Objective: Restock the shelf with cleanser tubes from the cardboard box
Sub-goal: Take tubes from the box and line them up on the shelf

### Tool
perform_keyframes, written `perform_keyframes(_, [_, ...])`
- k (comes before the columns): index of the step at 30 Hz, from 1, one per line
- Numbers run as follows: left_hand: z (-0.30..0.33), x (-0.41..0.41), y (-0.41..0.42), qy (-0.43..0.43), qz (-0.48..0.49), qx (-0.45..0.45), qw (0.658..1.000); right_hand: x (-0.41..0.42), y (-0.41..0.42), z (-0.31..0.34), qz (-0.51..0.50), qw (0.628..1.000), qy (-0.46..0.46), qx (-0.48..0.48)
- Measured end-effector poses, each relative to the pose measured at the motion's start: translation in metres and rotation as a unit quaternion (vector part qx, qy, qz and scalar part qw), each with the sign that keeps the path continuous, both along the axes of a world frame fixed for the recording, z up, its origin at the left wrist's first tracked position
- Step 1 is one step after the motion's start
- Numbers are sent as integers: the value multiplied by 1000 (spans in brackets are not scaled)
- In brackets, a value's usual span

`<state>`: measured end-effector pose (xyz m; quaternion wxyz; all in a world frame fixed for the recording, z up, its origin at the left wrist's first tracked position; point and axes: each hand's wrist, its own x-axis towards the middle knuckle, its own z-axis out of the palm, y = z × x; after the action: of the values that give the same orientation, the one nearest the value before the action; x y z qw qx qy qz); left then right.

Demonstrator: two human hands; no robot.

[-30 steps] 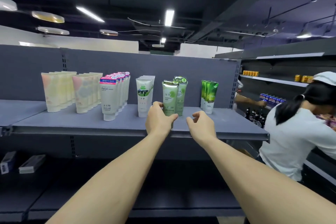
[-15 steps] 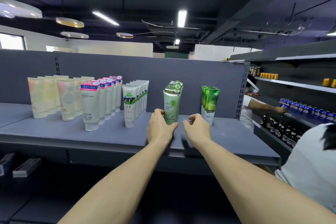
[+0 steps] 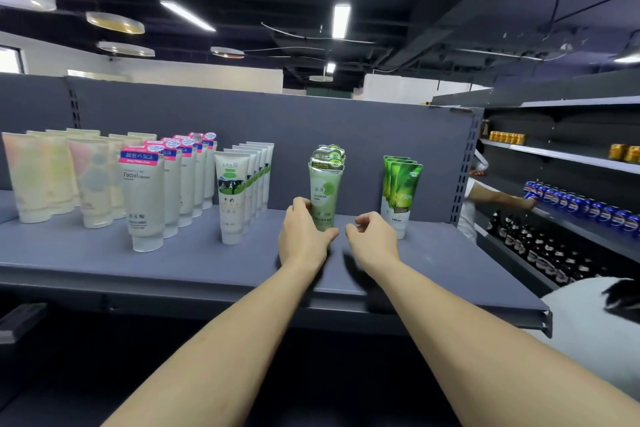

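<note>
A pale green seaweed cleanser tube [image 3: 325, 189] stands cap down on the grey shelf [image 3: 194, 258], with more of its kind lined up behind it. My left hand [image 3: 304, 236] wraps the lower part of this tube from the left. My right hand [image 3: 372, 237] hovers just to its right, fingers curled and apart, holding nothing. The cardboard box is out of view.
Rows of tubes stand to the left: white milk tubes [image 3: 235, 198], pink-topped Facial tubes [image 3: 145, 198], cream tubes [image 3: 31, 177]. Bright green tubes [image 3: 401, 191] stand to the right. A person in white [image 3: 588, 326] and another person's arm [image 3: 498, 199] are at the right-hand shelves.
The view has shifted nearer and to the right. The two seaweed tubes now stand in line. My right hand has moved closer to the tube. The person at right has dropped lower in view.
</note>
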<state>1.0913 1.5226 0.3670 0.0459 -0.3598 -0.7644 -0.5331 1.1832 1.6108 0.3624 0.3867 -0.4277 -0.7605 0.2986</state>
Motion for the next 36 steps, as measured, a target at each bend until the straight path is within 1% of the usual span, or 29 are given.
perform_keyframes(10, [-2, -3, -11, -23, -35, -17, 999, 7, -13, 4, -6, 1000, -5, 9])
perform_keyframes(14, [0, -1, -30, 18, -26, -34, 999, 17, -24, 6, -2, 1000, 14, 3])
perform_keyframes(19, [5, 9, -65, 101, 20, -50, 993, 27, -45, 6, 15, 1000, 20, -3])
perform_keyframes(22, [2, 19, -90, 138, 33, -37, 989, 35, -69, 5, 55, 997, 2, 61])
perform_keyframes(25, [-13, 32, -115, 138, 55, -23, 989, 41, -103, -2, 93, 987, -12, 131])
perform_keyframes(27, [-28, 41, -131, 129, 65, -29, 989, 41, -124, -12, 113, 983, -17, 144])
perform_keyframes(30, [-54, 50, -153, 112, 77, -62, 989, 39, -149, -31, 137, 981, -33, 135])
perform_keyframes(32, [-73, 51, -167, 102, 78, -115, 985, 40, -162, -45, 161, 980, -39, 113])
perform_keyframes(36, [-112, 47, -196, 38, 65, -230, 970, 44, -179, -83, 223, 970, -90, 36])
